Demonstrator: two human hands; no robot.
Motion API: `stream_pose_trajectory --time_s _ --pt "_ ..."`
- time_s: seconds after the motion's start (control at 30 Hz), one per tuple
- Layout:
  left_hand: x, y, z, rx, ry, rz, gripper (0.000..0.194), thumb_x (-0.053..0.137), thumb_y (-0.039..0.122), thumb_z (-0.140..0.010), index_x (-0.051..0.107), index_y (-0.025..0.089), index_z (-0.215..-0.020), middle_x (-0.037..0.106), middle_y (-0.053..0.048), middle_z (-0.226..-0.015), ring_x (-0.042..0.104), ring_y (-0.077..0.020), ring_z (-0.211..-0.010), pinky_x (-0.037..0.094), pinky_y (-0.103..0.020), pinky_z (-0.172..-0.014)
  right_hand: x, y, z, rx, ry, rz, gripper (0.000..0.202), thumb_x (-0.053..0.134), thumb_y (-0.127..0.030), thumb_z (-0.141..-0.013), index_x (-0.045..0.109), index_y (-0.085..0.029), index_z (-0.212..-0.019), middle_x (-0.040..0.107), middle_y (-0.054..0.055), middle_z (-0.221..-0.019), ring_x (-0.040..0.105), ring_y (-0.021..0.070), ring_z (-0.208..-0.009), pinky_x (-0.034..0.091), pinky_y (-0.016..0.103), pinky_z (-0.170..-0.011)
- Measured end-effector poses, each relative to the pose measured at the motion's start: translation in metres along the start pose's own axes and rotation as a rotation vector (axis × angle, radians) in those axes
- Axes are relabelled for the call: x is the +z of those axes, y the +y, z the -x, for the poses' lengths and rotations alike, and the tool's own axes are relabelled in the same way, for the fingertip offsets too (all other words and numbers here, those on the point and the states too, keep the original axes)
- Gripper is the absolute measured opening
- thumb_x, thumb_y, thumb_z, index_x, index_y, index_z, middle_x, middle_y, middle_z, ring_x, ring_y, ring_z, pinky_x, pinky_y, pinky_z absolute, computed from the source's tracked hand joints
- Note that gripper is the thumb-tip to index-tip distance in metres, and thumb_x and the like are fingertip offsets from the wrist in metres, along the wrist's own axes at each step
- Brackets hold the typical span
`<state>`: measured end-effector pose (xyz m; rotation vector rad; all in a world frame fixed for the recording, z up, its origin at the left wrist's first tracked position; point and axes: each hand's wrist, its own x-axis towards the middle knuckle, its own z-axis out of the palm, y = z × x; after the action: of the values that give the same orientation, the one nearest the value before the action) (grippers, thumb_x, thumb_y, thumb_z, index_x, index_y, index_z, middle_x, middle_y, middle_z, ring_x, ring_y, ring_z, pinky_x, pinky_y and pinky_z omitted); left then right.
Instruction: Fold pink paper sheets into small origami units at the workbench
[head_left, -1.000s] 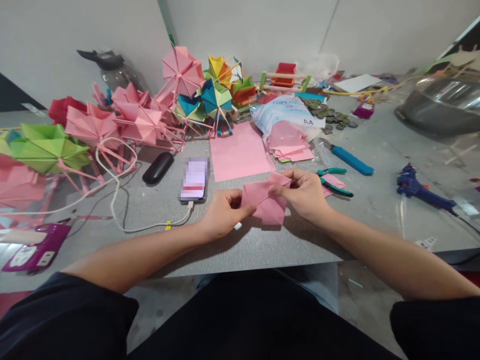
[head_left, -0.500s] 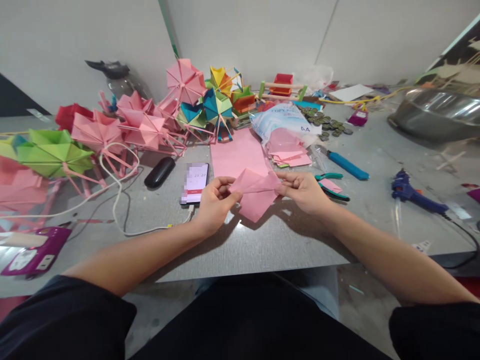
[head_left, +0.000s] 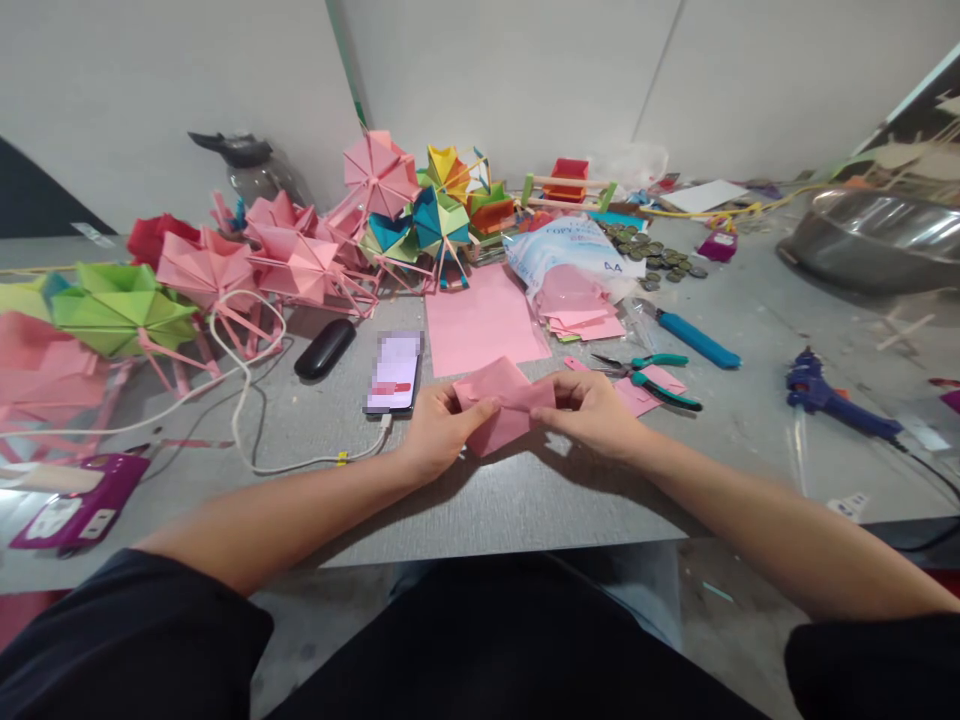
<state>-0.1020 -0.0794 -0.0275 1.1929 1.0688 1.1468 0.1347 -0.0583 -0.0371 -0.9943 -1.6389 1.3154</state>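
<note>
A folded piece of pink paper (head_left: 504,390) is held above the grey table (head_left: 450,520) between both hands. My left hand (head_left: 448,425) pinches its left side, with the thumb on top and the fingers behind. On the right side, my right hand (head_left: 589,408) grips the paper the same way, thumb over the front. A flat pink sheet (head_left: 480,320) lies on the table just beyond the folded piece. Left of my left hand rests a phone (head_left: 395,370) with a white cable (head_left: 300,462) plugged in.
Folded paper models (head_left: 300,255) stand along the back left. A black case (head_left: 325,350), teal-handled pliers (head_left: 660,375), a blue cutter (head_left: 697,338), an A4 paper bag (head_left: 570,250), coins (head_left: 652,250), a blue glue gun (head_left: 832,395) and a metal bowl (head_left: 877,240) lie around.
My hands have moved slightly closer together and the pink paper between them is narrower. More of the flat sheet and the pliers now shows. The whole view has shifted a little.
</note>
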Motion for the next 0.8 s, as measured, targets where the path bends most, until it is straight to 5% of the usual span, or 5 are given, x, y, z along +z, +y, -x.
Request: stream_pose_trajectory --time_s 0.17,0.3,0.5,0.8 --pt "0.001 0.003 0.003 0.020 -0.108 -0.184 0.027 0.090 0.037 -0.080 0.076 0.014 -0.079 0.073 -0.002 -0.073 0.061 -0.0129 -0.064 0.051 -0.027 -0.060 0.005 -0.006 0.005 -0.150 0.081 0.116 0.047 0.095 -0.038 -0.080 0.074 -0.022 -0.118 0.082 0.006 -0.097 0.080 0.0222 -0.090 0.066 0.040 -0.084" --pt "0.003 0.001 0.002 0.016 -0.129 -0.034 0.035 0.093 0.037 -0.077 0.078 0.014 -0.101 0.082 -0.008 -0.093 0.075 -0.0188 -0.082 0.061 -0.031 -0.076 0.009 -0.002 0.003 -0.184 0.106 0.022 0.045 0.094 -0.039 -0.081 0.065 -0.024 -0.112 0.080 0.004 -0.095 0.078 0.0203 -0.087 0.066 0.039 -0.084" --pt "0.001 -0.007 0.002 -0.005 -0.004 0.023 0.067 0.097 0.034 -0.074 0.061 0.018 -0.129 0.082 -0.005 -0.090 0.075 -0.0166 -0.072 0.058 -0.028 -0.069 0.006 0.007 -0.003 -0.193 0.218 -0.024 0.046 0.093 -0.040 -0.081 0.060 -0.026 -0.110 0.069 -0.003 -0.082 0.069 0.0159 -0.075 0.056 0.030 -0.065" --pt "-0.001 -0.013 0.007 0.214 0.050 -0.063 0.058 0.091 0.030 -0.080 0.052 0.023 -0.123 0.078 -0.003 -0.096 0.075 -0.0177 -0.088 0.054 -0.026 -0.072 0.004 0.008 -0.006 -0.154 0.193 -0.085 0.037 0.093 -0.036 -0.078 0.061 -0.023 -0.092 0.069 -0.002 -0.082 0.063 0.0126 -0.068 0.054 0.028 -0.064"
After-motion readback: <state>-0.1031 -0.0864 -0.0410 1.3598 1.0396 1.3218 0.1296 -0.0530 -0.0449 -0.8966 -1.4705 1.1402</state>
